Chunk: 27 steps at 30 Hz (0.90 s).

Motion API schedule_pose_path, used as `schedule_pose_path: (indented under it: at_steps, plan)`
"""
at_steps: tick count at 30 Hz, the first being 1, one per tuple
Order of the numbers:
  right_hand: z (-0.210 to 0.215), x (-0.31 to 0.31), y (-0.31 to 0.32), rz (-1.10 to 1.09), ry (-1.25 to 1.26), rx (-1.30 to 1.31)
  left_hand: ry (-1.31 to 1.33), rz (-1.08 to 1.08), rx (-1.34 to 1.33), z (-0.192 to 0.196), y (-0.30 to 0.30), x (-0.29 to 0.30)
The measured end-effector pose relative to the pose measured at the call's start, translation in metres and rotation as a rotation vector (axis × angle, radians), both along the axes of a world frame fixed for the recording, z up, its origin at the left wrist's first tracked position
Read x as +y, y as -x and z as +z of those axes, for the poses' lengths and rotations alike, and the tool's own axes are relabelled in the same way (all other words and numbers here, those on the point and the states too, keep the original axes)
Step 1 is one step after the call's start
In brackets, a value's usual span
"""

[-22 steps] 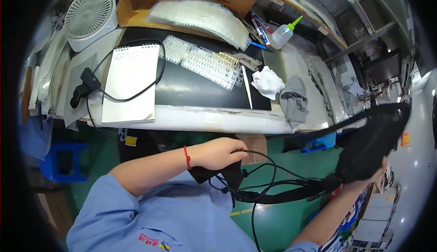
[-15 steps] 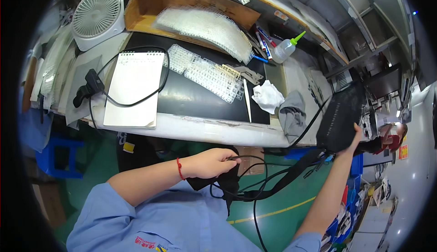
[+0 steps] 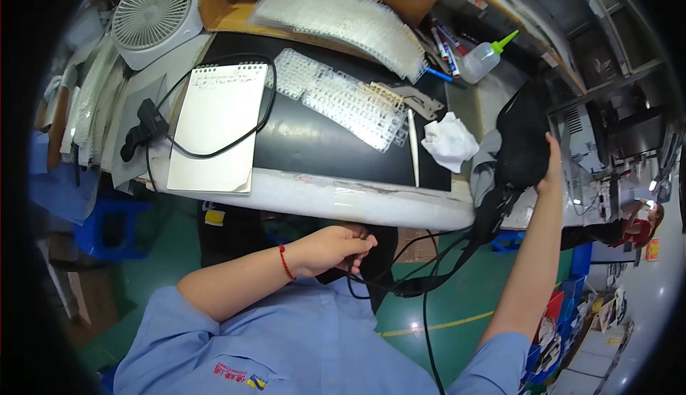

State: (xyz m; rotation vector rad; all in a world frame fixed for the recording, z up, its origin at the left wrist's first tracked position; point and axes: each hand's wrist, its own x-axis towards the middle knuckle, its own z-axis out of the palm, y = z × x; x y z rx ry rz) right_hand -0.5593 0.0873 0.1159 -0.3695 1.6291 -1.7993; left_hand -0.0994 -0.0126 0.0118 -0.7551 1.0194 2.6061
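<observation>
My right hand (image 3: 550, 166) grips the side of a black fabric bag (image 3: 523, 134), held up at the right end of the bench. From the bag a black strap (image 3: 457, 263) hangs in a curve toward my lap. My left hand (image 3: 339, 248), fingers closed, holds a loop of thin black cable (image 3: 426, 323) in front of the bench edge. More of this cable trails below my hand beside the strap. The bag partly covers a grey cloth (image 3: 486, 159). What the bag contains is hidden.
On the bench lie a spiral notepad (image 3: 214, 131) with a black plug (image 3: 148, 122) and cord, clear keycap-like sheets (image 3: 350, 106), a white pen-like stick (image 3: 413, 148), crumpled white tissue (image 3: 450, 141) and a green-tipped bottle (image 3: 480, 63). A white fan (image 3: 156, 16) stands far left.
My right hand has moved the bag up and to the left over the grey cloth. My left hand still holds the cable, its fingers curled more. The view has shifted slightly.
</observation>
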Motion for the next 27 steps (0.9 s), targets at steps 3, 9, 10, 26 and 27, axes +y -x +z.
schedule_pose_path:
  at_steps: [3,9,10,26,27]
  plan:
    - [-0.014,0.046,0.055,-0.167,-0.111,0.275,0.05,-0.04,0.014,-0.007,0.009,0.004]
    - [-0.041,0.088,-0.042,-0.465,-0.168,0.498,0.148,0.018,0.043,-0.024,-0.001,-0.001]
    - [-0.049,0.098,-0.074,-0.527,-0.083,0.522,0.143,0.036,0.037,-0.027,-0.005,-0.002]
    - [-0.231,0.12,-0.427,0.1,-0.452,0.342,0.084,0.007,0.23,0.003,-0.027,-0.02]
    - [-0.235,0.123,-0.428,0.166,-0.474,0.389,0.092,0.015,0.232,0.004,-0.028,-0.021]
